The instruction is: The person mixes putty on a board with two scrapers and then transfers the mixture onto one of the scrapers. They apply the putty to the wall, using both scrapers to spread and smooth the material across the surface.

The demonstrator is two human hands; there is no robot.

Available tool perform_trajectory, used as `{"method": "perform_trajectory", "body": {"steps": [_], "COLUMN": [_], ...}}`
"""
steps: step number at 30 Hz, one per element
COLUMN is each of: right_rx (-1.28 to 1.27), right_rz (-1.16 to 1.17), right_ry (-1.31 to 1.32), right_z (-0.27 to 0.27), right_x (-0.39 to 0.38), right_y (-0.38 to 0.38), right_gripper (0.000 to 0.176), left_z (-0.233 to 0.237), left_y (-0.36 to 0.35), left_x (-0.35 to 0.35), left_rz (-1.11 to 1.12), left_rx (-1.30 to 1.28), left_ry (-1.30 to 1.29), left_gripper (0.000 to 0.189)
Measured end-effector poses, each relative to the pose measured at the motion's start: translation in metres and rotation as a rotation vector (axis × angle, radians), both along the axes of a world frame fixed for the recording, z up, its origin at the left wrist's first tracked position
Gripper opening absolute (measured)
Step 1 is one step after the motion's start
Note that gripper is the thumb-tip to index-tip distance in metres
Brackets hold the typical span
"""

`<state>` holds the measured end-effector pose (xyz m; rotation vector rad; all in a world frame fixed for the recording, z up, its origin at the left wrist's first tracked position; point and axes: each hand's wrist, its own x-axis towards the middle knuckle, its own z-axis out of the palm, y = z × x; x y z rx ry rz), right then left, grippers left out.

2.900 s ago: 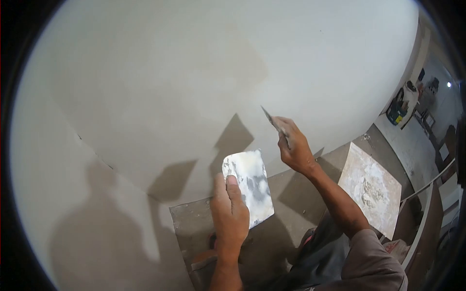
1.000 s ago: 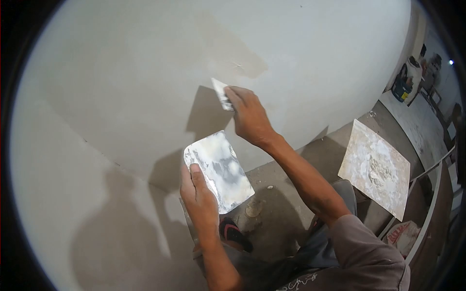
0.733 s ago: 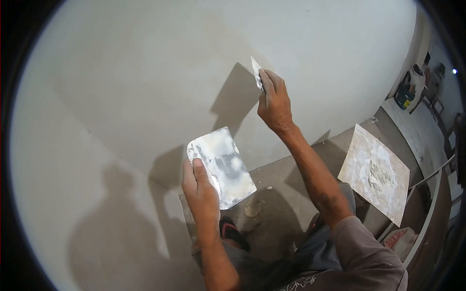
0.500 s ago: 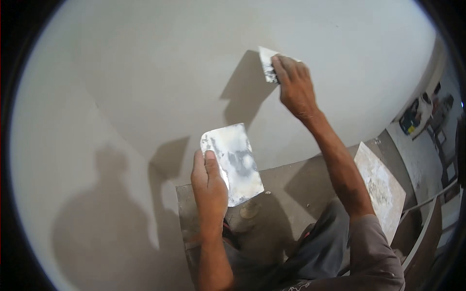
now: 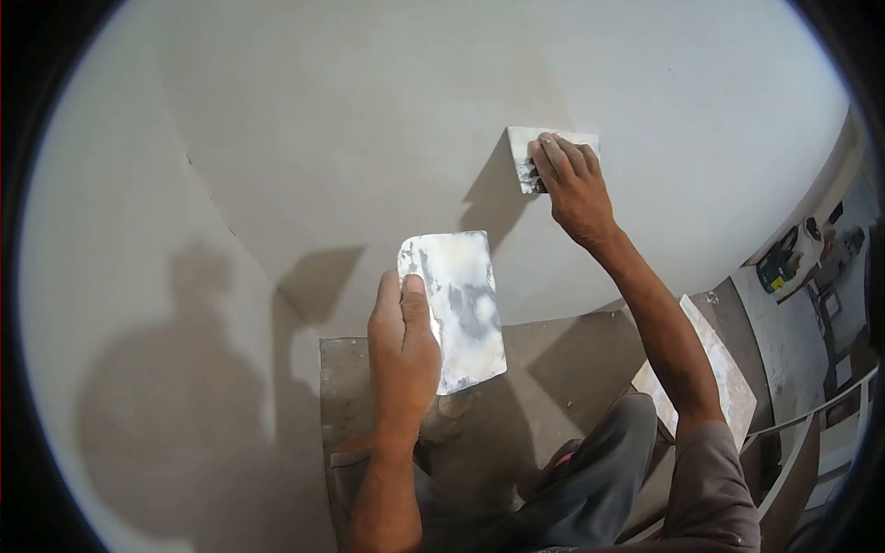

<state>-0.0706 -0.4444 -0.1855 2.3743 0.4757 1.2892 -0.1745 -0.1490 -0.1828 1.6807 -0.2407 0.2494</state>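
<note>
My left hand [image 5: 404, 346] is closed on the left edge of a flat rectangular plastering plate [image 5: 466, 309], its face smeared with white and grey filler. Thumb and a finger show at that edge; the other fingers are hidden behind it. Farther up and to the right, my right hand [image 5: 579, 189] grips a smaller putty knife [image 5: 525, 152] with a broad, whitish blade. Its far edge lies at or very close to the pale wall [image 5: 369, 120]; whether it touches I cannot make out. Dark smears show on the blade under my fingers.
A brownish board with white smears [image 5: 733, 382] lies at the right, partly behind my right arm. Below the wall is a grey-brown floor or platform [image 5: 553, 359]. A metal rail [image 5: 802, 419] runs at lower right. Several items and what seems a person [image 5: 843, 249] are far right.
My right hand and the putty knife have moved down and slightly right, the blade turning flatter to the wall. The left-hand plate has shifted slightly right and tilted more upright. The view has shifted a little.
</note>
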Motion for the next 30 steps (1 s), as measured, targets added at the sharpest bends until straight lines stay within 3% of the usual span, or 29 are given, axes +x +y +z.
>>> {"method": "perform_trajectory", "body": {"steps": [9,13,14,17,18,22,25,30], "right_rx": [0.067,0.592,0.874,1.466,1.618,1.9,2.004,2.001], "right_rz": [0.038,0.153,0.3,0.223,0.419,0.629,0.66,0.662], "right_ry": [0.148,0.386,0.452,0.75,0.735,0.746,0.732,0.828], "right_z": [-0.019,-0.026,-0.02,-0.01,-0.013,-0.008,0.001,0.031], "right_x": [-0.018,-0.052,-0.067,-0.097,-0.102,-0.127,-0.141,-0.154], "right_y": [0.0,0.011,0.015,0.016,0.017,0.028,0.038,0.043], "right_gripper": [0.049,0.042,0.035,0.026,0.025,0.029,0.027,0.024], "left_z": [-0.009,-0.006,-0.006,-0.008,-0.009,-0.006,-0.006,-0.005], "left_y": [-0.004,-0.005,-0.005,-0.006,-0.006,-0.005,0.001,-0.005], "left_x": [0.004,0.003,0.003,0.004,0.005,0.004,0.003,0.012], "left_rz": [-0.004,-0.004,-0.001,-0.006,-0.016,-0.041,0.001,0.138], "left_rx": [-0.117,-0.158,-0.179,-0.246,-0.268,-0.365,-0.105,0.054], "left_ry": [-0.007,0.103,0.126,0.189,0.197,0.211,0.058,-0.274], "left_gripper": [0.031,0.032,0.032,0.032,0.032,0.025,0.021,0.02]}}
